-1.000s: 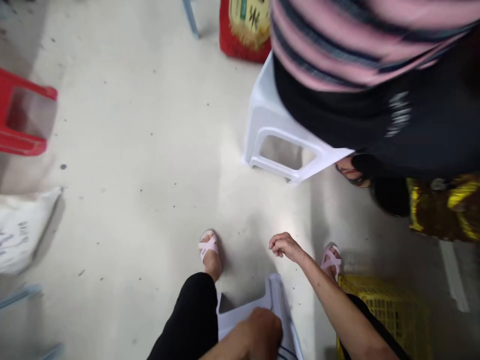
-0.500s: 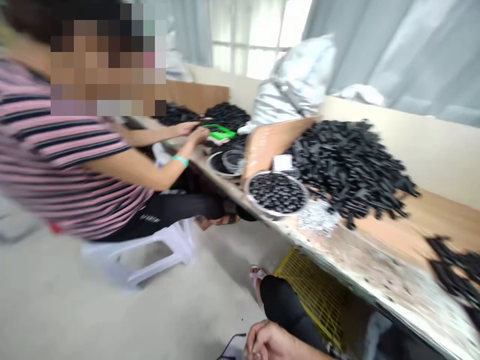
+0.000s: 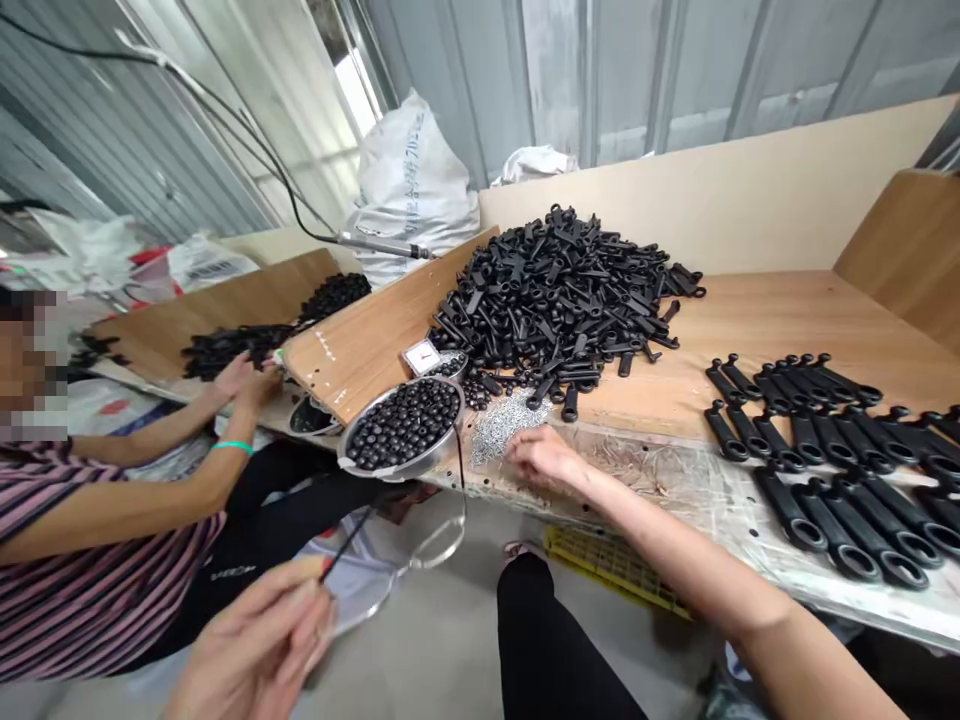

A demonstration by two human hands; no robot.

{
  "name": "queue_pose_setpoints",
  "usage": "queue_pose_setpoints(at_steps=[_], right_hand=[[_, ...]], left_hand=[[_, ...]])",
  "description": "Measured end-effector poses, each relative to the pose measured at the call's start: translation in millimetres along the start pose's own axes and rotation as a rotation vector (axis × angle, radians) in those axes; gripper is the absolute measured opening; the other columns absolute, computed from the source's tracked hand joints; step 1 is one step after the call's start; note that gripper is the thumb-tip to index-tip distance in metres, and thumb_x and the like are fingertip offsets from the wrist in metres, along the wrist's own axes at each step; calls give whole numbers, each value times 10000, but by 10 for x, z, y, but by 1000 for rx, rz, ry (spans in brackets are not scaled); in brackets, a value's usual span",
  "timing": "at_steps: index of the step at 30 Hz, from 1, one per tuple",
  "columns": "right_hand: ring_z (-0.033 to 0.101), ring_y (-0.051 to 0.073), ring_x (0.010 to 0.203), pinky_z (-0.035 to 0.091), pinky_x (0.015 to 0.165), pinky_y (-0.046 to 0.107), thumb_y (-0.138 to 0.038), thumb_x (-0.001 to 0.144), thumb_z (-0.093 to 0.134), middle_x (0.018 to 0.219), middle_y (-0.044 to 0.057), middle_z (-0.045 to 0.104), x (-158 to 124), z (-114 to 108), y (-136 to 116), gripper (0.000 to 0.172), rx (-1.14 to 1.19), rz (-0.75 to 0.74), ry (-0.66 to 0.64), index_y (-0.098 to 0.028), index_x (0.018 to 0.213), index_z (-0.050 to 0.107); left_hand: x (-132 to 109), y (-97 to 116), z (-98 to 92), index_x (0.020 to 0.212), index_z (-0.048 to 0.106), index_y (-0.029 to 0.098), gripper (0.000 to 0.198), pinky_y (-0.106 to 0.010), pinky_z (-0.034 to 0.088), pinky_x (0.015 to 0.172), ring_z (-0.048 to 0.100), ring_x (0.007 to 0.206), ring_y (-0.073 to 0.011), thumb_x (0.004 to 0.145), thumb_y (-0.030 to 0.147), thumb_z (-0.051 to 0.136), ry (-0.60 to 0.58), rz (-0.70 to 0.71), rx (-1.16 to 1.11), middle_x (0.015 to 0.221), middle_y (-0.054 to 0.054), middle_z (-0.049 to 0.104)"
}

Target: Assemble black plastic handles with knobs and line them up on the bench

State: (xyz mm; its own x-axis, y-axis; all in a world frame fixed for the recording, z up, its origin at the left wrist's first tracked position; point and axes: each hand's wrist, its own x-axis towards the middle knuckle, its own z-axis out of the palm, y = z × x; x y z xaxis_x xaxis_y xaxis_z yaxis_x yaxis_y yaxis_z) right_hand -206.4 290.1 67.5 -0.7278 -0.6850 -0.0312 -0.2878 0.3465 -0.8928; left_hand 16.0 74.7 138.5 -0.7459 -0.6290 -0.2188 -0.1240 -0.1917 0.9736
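Note:
My left hand (image 3: pixel 259 635), low at the left, pinches the dark temple arm of a pair of eyeglasses (image 3: pixel 403 571) hanging over the gap before the bench. My right hand (image 3: pixel 546 455) rests at the bench edge, fingers curled at the near side of a heap of small silvery metal pieces, maybe screws (image 3: pixel 499 428). Whether anything is between those fingertips is hidden. Left of it stands a metal bowl (image 3: pixel 442 452) full of round black knobs. Behind lies a large pile of black crank-shaped handles (image 3: pixel 562 290); similar handles lie in rows (image 3: pixel 832 440) to the right.
A small white-faced square dial (image 3: pixel 421 357) sits behind the bowl. A wooden divider (image 3: pixel 360 345) separates a co-worker's place, where a person in a striped shirt (image 3: pixel 97 580) works. A cabled driver (image 3: pixel 386 246) hangs above. Under the bench is a yellow crate (image 3: pixel 600 565).
The view has swung right toward the bench. My right hand now lies at the silvery heap, and my left hand with the eyeglasses has come into view.

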Motion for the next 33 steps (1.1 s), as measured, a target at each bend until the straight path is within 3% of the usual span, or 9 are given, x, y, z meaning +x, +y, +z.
queue_pose_setpoints(at_steps=[2, 4, 7, 10, 17, 20, 23, 27, 33], right_hand=[[531, 259, 998, 418, 861, 418, -182, 793, 439, 1037, 123, 614, 207, 6, 20, 298, -107, -94, 47, -120, 1030, 608], [296, 330, 1239, 192, 1016, 539, -203, 808, 500, 1258, 129, 489, 281, 126, 85, 297, -215, -181, 61, -154, 1082, 605], [63, 357, 1322, -27, 1033, 581, -339, 832, 554, 1397, 97, 336, 284, 352, 185, 352, -419, -339, 10, -232, 1167, 573], [17, 397, 1324, -58, 1018, 604, -583, 825, 460, 1450, 109, 233, 359, 477, 229, 556, -697, -439, -99, -259, 1277, 483], [-32, 417, 1320, -97, 991, 630, -625, 770, 502, 1469, 129, 182, 682, 327, 308, 694, -737, -249, -123, -217, 1326, 421], [-13, 397, 1324, -95, 1011, 595, -410, 736, 635, 1451, 147, 227, 702, 237, 317, 561, -470, -262, 30, -142, 1217, 527], [160, 355, 1297, 106, 1022, 572, -230, 770, 538, 1352, 130, 388, 664, 193, 273, 322, -109, -275, 172, -94, 1059, 586], [414, 272, 1138, 350, 907, 513, -151, 799, 403, 1077, 80, 575, 607, 172, 169, 221, -57, -245, 240, -139, 879, 609], [293, 299, 1244, 177, 1004, 534, -87, 761, 448, 1206, 76, 526, 598, 232, 53, 180, -166, -375, 227, -138, 809, 614]], left_hand=[[30, 279, 343, 748, 657, 222, 243, -138, 353, 389, 327, 370, -23, 530, 258, 758, -25, 65, -101, 434, 58, 409], [62, 472, 612, 752, 635, 195, 206, -134, 348, 383, 331, 358, -23, 564, 197, 722, -78, 143, -169, 447, 59, 416], [117, 596, 889, 747, 602, 174, 104, -138, 342, 379, 343, 348, -31, 655, 126, 617, -196, 230, -234, 469, 52, 429], [179, 587, 1093, 787, 593, 165, 151, -136, 333, 388, 359, 349, -35, 715, 66, 504, -234, 234, -271, 484, 47, 442], [492, 510, 1659, 776, 556, 152, 116, -142, 298, 375, 338, 341, -20, 672, 135, 605, -403, 135, -234, 508, 64, 442], [698, 398, 2098, 805, 550, 142, 141, -146, 264, 362, 319, 341, -17, 679, 171, 606, -502, 108, -152, 514, 68, 432], [888, 159, 2633, 833, 539, 126, 131, -140, 226, 350, 311, 349, -16, 723, 177, 587, -558, 98, -65, 521, 66, 434], [1043, -245, 3326, 887, 533, 115, 148, -145, 261, 349, 331, 384, -26, 853, 259, 520, -632, 178, 98, 573, 61, 442], [866, -662, 3958, 834, 617, 107, 110, -275, 520, 637, 597, 699, -127, 756, 183, 628, -791, 556, 399, 878, -57, 626]])
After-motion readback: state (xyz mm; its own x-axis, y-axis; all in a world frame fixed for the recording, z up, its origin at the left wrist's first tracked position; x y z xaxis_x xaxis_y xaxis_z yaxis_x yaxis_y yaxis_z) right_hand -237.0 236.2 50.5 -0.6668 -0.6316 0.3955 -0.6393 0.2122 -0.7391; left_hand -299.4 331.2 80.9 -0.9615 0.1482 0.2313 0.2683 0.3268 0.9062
